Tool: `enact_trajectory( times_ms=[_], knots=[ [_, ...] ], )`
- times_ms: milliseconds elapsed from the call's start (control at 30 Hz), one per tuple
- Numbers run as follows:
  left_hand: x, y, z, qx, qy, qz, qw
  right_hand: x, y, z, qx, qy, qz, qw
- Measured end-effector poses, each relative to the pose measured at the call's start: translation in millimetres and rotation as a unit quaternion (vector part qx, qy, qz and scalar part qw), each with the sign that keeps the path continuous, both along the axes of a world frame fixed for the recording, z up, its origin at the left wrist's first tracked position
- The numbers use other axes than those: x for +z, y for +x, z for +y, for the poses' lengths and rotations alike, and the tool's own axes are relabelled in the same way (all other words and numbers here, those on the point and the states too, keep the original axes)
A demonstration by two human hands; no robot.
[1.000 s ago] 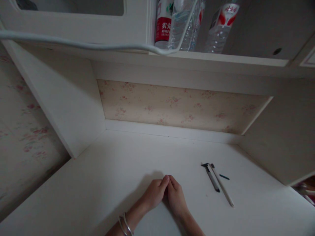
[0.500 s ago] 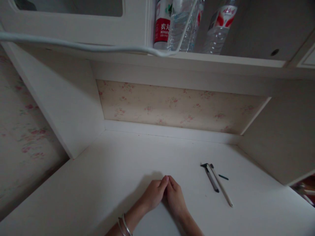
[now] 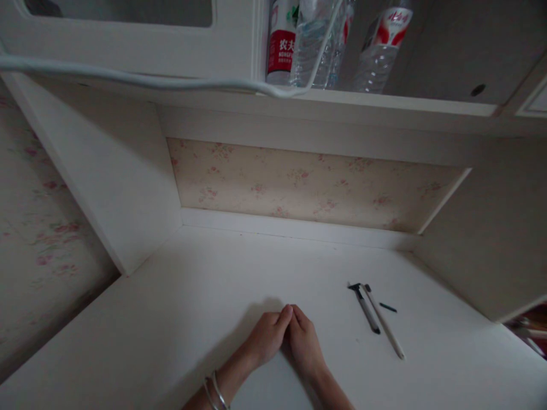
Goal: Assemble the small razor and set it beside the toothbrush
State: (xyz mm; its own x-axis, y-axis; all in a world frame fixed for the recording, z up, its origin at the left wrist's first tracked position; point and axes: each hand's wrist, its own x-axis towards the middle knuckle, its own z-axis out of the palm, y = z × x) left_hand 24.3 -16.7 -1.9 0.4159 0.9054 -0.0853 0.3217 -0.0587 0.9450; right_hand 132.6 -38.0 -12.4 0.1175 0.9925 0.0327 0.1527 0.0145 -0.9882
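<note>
My left hand (image 3: 265,337) and my right hand (image 3: 304,340) rest together low over the white desk (image 3: 205,273). Both are closed, their thumbs meeting at the top and the other fingers curled out of sight. Whether anything lies inside them is hidden. Two silver bangles (image 3: 216,390) circle the left wrist. To the right of the hands, apart from them, lie a slim grey tool with a black angled head (image 3: 366,310), a long white pen-like stick with a dark end (image 3: 384,323) and a short dark green stick (image 3: 388,307).
Above the desk hangs a shelf (image 3: 384,99) holding several plastic water bottles (image 3: 384,51). A pale cable (image 3: 171,83) runs along the shelf front. Side panels (image 3: 115,171) and a floral-papered wall (image 3: 273,182) close in the desk. Blurred items (image 3: 532,330) show at the far right.
</note>
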Motion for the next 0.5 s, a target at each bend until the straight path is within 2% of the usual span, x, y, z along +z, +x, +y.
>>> enact_trajectory(
  times_ms=[500],
  knots=[
    [0.3, 0.4, 0.0, 0.008, 0.001, 0.005, 1.000, 3.3, -0.4, -0.4, 0.000, -0.003, -0.004, 1.000]
  ],
)
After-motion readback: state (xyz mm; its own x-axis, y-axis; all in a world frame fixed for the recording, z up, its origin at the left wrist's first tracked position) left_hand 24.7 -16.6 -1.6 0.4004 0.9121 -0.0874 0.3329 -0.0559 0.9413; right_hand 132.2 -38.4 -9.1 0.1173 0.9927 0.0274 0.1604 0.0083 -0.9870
